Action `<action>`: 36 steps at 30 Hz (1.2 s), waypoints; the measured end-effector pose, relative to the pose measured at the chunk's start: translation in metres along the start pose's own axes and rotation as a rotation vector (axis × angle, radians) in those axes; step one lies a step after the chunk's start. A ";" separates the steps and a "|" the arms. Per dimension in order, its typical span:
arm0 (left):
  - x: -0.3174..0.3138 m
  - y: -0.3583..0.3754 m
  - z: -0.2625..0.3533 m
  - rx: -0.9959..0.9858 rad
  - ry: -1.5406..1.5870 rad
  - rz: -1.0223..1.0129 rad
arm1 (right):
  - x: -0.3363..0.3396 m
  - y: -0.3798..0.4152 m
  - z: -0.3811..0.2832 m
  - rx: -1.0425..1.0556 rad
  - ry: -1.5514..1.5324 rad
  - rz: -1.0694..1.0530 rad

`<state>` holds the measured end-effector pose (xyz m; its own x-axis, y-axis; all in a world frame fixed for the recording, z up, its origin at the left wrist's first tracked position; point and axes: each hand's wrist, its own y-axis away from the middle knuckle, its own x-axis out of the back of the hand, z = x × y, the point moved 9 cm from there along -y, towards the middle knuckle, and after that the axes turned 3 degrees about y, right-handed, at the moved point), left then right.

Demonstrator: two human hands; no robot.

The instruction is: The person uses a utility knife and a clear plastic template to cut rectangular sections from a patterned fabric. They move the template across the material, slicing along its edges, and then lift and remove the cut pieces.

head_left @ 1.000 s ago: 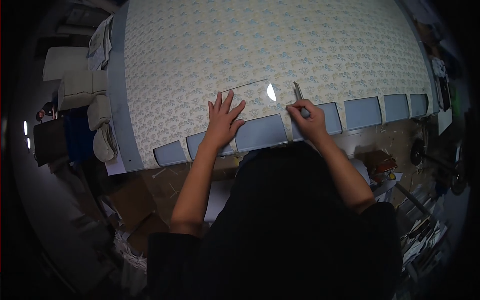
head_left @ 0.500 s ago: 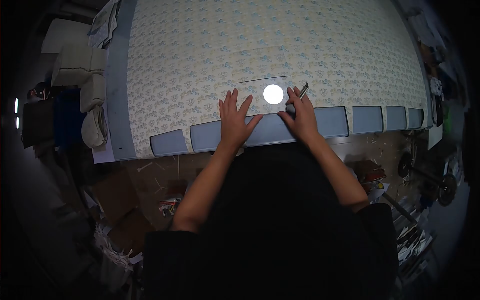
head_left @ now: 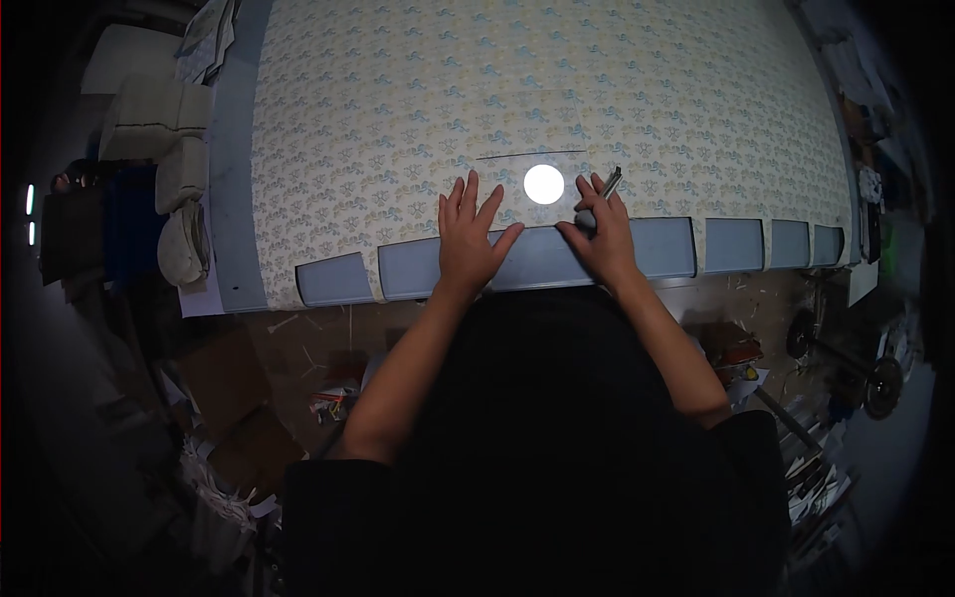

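Note:
A sheet of patterned paper covers most of the table, with cut-out rectangles along its near edge. My left hand lies flat on the paper's near edge, fingers spread, holding nothing. My right hand rests palm down at the same edge, with a slim metal tool tucked in its fingers; a dark rounded end shows near the thumb. Between the hands is a bright white round spot. A thin dark line runs across the paper just beyond it.
Blue-grey table surface shows through the cut-outs. Stacked pale bundles stand at the left side. Brown cardboard and paper scraps lie on the floor below. A dark wheel-like object is at the lower right.
Both hands keep nearly the same place on the paper. The right hand's fingers and the metal tool have shifted slightly to the right, showing more of the tool's dark end.

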<state>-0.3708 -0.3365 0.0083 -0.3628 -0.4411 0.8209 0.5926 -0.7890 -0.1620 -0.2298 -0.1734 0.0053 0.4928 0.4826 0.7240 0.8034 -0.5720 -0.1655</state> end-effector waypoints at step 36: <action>-0.002 0.002 0.000 -0.011 0.001 -0.002 | 0.001 0.002 0.000 0.018 -0.004 0.048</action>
<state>-0.3687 -0.3364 0.0062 -0.3644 -0.4402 0.8206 0.5841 -0.7943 -0.1667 -0.2276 -0.1741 0.0063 0.5323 0.4580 0.7120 0.7846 -0.5826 -0.2119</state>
